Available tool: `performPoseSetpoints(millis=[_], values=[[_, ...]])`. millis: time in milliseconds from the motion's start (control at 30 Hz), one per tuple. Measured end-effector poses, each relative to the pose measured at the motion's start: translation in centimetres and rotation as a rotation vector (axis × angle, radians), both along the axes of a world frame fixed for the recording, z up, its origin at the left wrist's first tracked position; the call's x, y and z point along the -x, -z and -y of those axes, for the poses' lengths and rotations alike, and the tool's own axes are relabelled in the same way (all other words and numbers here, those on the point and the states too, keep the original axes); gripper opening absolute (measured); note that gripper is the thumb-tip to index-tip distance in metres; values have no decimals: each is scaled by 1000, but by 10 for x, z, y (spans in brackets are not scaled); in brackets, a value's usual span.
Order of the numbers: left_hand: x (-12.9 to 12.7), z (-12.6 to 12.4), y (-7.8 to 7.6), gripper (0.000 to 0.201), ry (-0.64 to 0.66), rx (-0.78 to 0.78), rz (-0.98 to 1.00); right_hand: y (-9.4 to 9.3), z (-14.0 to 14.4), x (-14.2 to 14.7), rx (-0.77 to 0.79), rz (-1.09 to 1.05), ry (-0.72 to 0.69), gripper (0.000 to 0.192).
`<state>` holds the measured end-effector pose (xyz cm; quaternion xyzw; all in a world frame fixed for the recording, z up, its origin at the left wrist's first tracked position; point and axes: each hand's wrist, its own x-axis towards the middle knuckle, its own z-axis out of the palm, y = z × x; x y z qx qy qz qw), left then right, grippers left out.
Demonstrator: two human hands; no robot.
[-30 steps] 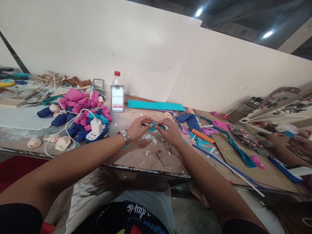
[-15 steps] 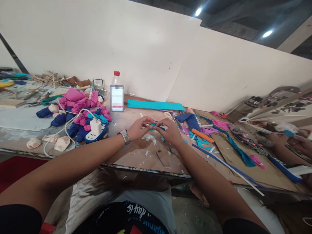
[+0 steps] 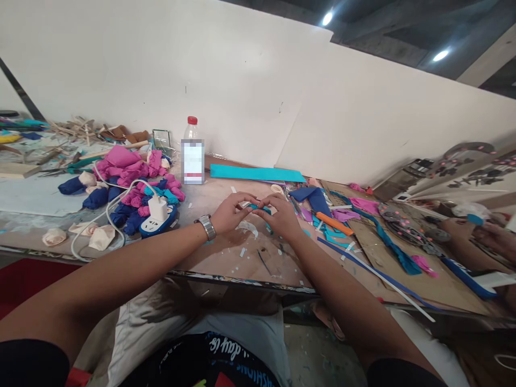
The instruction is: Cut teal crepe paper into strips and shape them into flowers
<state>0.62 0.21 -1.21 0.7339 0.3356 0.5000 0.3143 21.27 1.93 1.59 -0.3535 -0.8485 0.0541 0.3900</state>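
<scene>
White scraps (image 3: 242, 252) dot the worktop (image 3: 226, 260) near its front edge. Just beyond, the left hand (image 3: 233, 212) and right hand (image 3: 279, 213) meet, fingertips pinched on a small teal piece (image 3: 253, 206) between them, partly hidden. An orange tool (image 3: 334, 223) lies to the right. Farther back, a turquoise strip (image 3: 253, 172) lies beside a phone (image 3: 192, 164), with a red-capped bottle (image 3: 192, 127) behind it.
</scene>
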Motion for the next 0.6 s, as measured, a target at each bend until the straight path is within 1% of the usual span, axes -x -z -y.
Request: performPoseSetpoints(millis=[133,300,500,600], values=[[1,-2,0,25,-19,-12,-5,1,0,0,13,-15,10,25],[1,-3,0,31,24,20,-34,4,-2,-2,15,-28,-2,25],[-2,-2,1,37,80,102,49,3,-1,-2,19,-35,-20,23],[-4,-1,2,37,65,129,89,2,0,-1,30,-31,-25,21]])
